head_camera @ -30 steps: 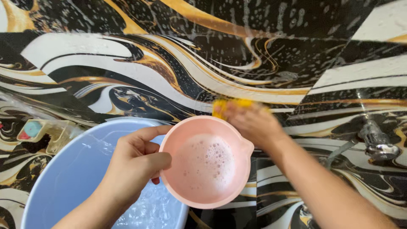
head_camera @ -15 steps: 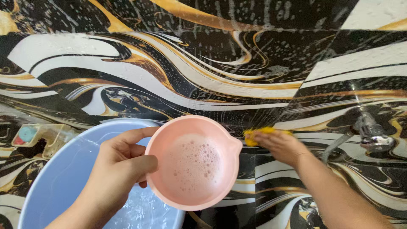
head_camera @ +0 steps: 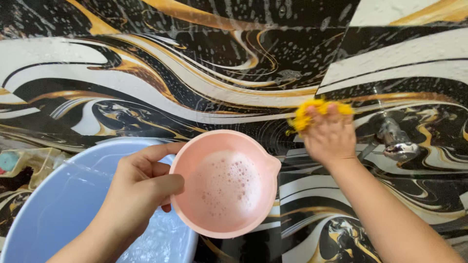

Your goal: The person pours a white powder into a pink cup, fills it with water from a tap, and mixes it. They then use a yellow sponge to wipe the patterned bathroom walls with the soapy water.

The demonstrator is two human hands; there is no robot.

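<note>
Head view shows your left hand (head_camera: 141,187) closed on the rim of a pink bowl (head_camera: 225,182), thumb over the near edge and fingers wrapped around the outside wall. You hold the bowl roughly level, its small pouring lip turned toward the right, and pale soapy water with a patch of bubbles lies inside it.

Taking the pink bowl as the landmark: under it and to its left sits a large blue basin (head_camera: 63,195), with foamy water showing in the part just below the bowl. Your left hand hangs over that basin. Up and to the right of the bowl, well apart from it, your right hand (head_camera: 329,136) is pressed against the black, white and gold marbled wall tiles (head_camera: 195,68), its fingers closed over a yellow scrubber (head_camera: 307,114) that peeks out above and to the left of the fingertips. The tiles around it are speckled with wet suds. Farther right of the bowl, just beside your right hand, a chrome tap (head_camera: 397,143) juts from the wall. At the far left edge, beyond the basin, a pale soap holder (head_camera: 19,163) is partly in view.
</note>
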